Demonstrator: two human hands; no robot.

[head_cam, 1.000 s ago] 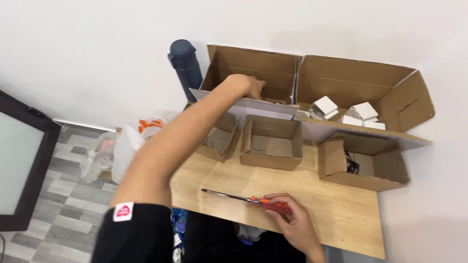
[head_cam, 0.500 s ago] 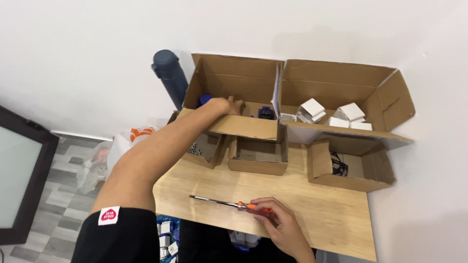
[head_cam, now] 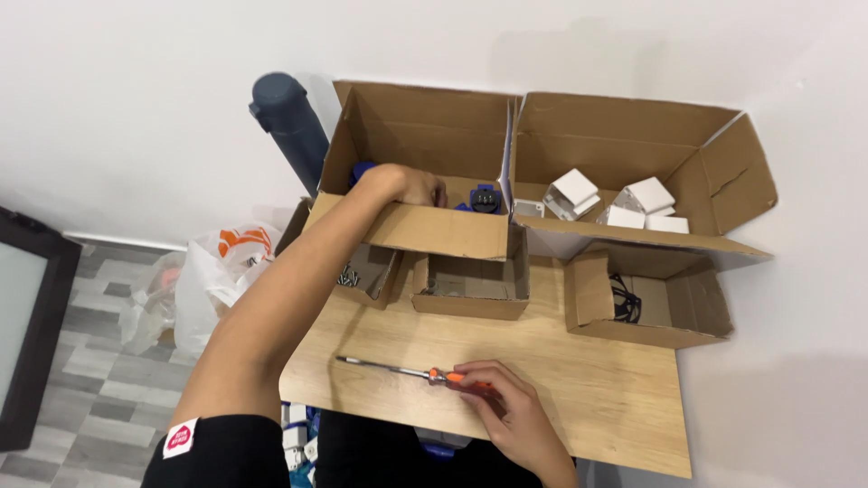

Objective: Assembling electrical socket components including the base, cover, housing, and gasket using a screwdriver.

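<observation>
My left hand [head_cam: 411, 186] reaches down into the open left cardboard box [head_cam: 425, 230], among blue parts [head_cam: 484, 197]. Its fingertips are hidden behind the box's front wall, so I cannot tell if it grips anything. My right hand [head_cam: 506, 411] rests near the front edge of the wooden table [head_cam: 588, 389], fingers closed on the orange handle of a screwdriver [head_cam: 398, 370]. The screwdriver lies flat on the table with its metal shaft pointing left.
A second large box [head_cam: 723, 181] at the right holds several small white boxes [head_cam: 633, 201]. In front stand three small cartons: one with screws [head_cam: 366, 271], a bare one [head_cam: 475, 287], one with black cable [head_cam: 646, 303]. A dark bottle [head_cam: 289, 122] stands behind; a plastic bag [head_cam: 217, 271] lies on the floor.
My left hand has dropped from the back of the left box down toward its front, among the blue parts. The right hand has stayed on the screwdriver.
</observation>
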